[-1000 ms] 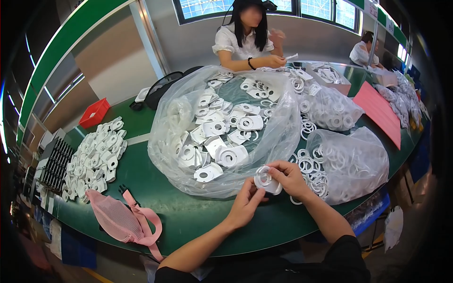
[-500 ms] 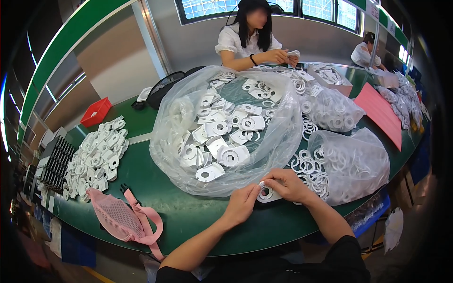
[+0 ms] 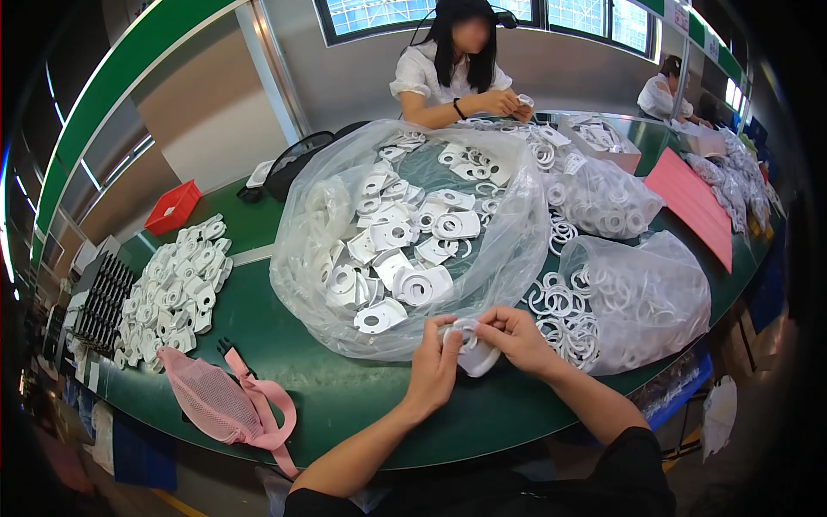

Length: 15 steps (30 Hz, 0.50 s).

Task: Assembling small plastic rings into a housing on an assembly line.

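Observation:
Between my two hands is a white plastic plate part (image 3: 479, 362) with a round ring at its upper end, tilted above the green table. My left hand (image 3: 431, 370) grips its left side, thumb on the ring. From the right, my right hand (image 3: 524, 342) pinches the ring's edge with thumb and fingers. Whether the ring is separate from the plate, I cannot tell. Just beyond my hands spreads a large clear plastic bag (image 3: 297, 289), laid open, with many similar white plates (image 3: 422, 284) in it. Loose white rings (image 3: 568, 336) lie beside my right hand, spilling from another clear bag (image 3: 659, 293).
A pile of white parts (image 3: 177, 284) lies at the left near stacked black trays (image 3: 99, 297) and a red bin (image 3: 173, 208). A pink mesh bag (image 3: 207, 396) rests at the near left edge. Across the table (image 3: 362, 414), a co-worker (image 3: 452, 77) handles a small white part.
My hands have turned the white part, so its plate end now points down toward me. My left hand has moved slightly up and its fingers wrap the far side.

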Motion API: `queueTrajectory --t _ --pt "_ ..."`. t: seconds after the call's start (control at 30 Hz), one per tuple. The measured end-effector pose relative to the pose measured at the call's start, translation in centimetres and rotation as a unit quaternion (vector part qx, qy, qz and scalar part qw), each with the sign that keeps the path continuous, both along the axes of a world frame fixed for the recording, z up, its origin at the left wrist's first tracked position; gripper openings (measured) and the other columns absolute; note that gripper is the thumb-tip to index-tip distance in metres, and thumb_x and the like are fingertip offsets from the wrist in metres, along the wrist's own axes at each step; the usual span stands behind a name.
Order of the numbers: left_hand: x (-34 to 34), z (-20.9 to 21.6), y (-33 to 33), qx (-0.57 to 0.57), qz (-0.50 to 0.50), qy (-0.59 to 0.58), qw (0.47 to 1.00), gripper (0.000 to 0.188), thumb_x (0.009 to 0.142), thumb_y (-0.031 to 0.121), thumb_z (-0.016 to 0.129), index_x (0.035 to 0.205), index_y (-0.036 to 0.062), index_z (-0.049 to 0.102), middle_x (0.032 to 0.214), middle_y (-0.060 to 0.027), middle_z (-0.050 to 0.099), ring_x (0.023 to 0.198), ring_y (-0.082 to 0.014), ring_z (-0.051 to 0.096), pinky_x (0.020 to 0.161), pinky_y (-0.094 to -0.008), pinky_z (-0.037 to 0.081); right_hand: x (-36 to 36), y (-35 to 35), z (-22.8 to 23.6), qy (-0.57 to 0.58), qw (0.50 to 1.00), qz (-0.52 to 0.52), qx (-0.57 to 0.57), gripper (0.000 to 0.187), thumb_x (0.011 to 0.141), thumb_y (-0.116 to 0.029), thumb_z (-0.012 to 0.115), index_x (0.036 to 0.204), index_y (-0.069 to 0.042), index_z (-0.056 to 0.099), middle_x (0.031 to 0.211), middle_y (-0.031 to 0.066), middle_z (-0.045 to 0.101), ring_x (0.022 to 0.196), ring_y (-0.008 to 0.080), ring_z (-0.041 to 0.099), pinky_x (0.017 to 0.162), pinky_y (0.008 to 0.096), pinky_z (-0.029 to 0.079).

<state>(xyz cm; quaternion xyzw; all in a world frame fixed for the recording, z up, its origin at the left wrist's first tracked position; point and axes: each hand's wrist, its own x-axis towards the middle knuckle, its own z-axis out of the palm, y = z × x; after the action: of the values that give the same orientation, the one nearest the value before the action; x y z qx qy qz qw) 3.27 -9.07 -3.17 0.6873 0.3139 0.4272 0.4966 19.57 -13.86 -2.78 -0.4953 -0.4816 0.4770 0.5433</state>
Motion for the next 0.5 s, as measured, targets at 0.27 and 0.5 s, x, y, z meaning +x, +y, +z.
queueTrajectory --t 0.27,0.5 --pt "-0.1 0.9 -1.2 0.068 -0.093 0.129 0.985 0.046 0.081 0.013 0.063 0.119 0.0046 0.039 0.083 -0.0190 0.062 0.070 -0.0340 0.062 0.060 -0.0380 0.047 0.4 0.0 -0.4 -0.021 0.996 -0.080 0.010 0.020 0.082 -0.017 0.068 0.081 -0.002 0.055 0.073 0.0038 0.062 0.062 0.0052 0.054 0.054 0.0187 0.042" --pt "-0.6 0.4 0.5 0.070 -0.128 0.099 0.984 0.045 0.082 0.015 0.061 0.122 0.0064 0.042 0.087 -0.0211 0.061 0.074 -0.0362 0.062 0.064 -0.0393 0.048 -0.1 -0.7 1.6 -0.234 0.968 -0.077 0.054 0.032 0.071 -0.020 0.077 0.089 0.001 0.061 0.069 0.0065 0.062 0.058 0.0091 0.055 0.054 0.0238 0.045"
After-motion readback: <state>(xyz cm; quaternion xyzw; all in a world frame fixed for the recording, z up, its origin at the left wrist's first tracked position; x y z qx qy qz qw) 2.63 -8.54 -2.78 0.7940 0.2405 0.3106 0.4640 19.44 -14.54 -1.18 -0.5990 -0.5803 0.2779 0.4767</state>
